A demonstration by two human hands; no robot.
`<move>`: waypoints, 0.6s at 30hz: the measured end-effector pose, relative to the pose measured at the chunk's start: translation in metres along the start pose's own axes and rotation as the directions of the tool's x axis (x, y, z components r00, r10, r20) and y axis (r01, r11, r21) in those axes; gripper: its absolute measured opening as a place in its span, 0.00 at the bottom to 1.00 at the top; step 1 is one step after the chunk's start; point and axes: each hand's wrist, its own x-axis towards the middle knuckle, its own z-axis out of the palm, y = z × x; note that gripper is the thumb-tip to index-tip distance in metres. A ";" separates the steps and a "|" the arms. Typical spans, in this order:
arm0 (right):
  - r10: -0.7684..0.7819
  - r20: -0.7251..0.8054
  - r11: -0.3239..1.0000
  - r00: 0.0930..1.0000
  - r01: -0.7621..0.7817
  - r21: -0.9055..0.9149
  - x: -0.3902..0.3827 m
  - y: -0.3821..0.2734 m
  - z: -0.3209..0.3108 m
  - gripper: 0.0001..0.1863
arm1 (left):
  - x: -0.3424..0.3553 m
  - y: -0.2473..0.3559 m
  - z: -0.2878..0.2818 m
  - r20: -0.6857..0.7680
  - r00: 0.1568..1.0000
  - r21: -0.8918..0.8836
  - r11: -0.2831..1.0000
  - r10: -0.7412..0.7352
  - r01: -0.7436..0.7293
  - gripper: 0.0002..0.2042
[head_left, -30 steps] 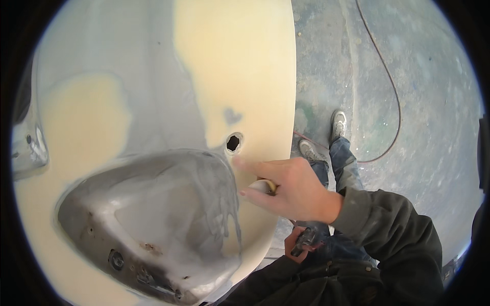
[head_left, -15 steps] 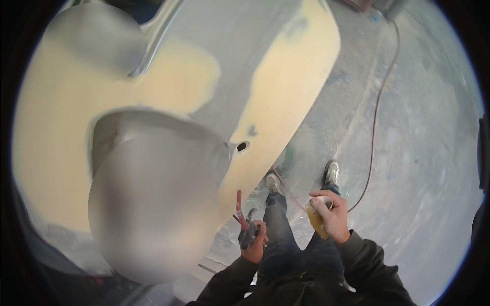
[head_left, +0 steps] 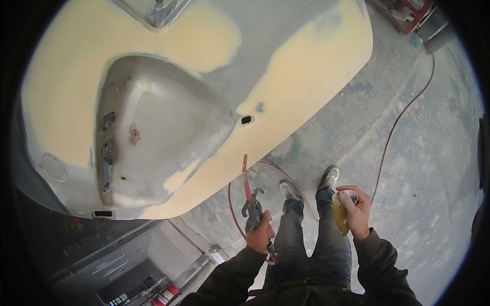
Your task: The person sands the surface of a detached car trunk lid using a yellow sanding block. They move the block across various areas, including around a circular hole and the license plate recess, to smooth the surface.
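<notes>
My left hand point(head_left: 260, 234) grips a dark air blow gun point(head_left: 253, 214) with a red nozzle pointing up toward the edge of a large body panel point(head_left: 301, 66). My right hand point(head_left: 357, 214), over my right leg, pinches a bent yellow-and-white sanding disc point(head_left: 341, 217) with small holes. The panel is grey with cream patches and has a deep bare-metal recess point(head_left: 163, 122) with rust spots and fittings along its left side. A small dark hole point(head_left: 247, 120) sits beside the recess.
A red hose point(head_left: 388, 137) runs across the concrete floor point(head_left: 429, 183), another loop lies near my shoes point(head_left: 329, 177). A red cart point(head_left: 403, 13) and a grey bin point(head_left: 434, 35) stand at top right. A dark workbench with drawers point(head_left: 112, 262) is at lower left.
My right hand has left the panel and moved right and down over the floor with the disc. The blow gun now points upward. The view has shifted, showing more floor and the bench.
</notes>
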 end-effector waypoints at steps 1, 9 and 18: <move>-0.002 0.007 1.000 1.000 0.002 -0.011 0.001 -0.001 0.001 0.10 | -0.003 0.002 0.004 0.000 1.000 -0.011 1.000 0.020 -0.020 0.12; -0.001 0.062 1.000 0.998 0.002 -0.012 -0.008 0.000 0.013 0.11 | -0.017 0.004 -0.003 0.162 0.972 -0.049 0.985 0.172 -0.166 0.09; -0.013 0.045 0.996 0.999 0.017 -0.087 -0.019 -0.003 0.009 0.11 | -0.010 -0.019 0.002 0.064 0.997 -0.075 0.997 0.036 -0.031 0.10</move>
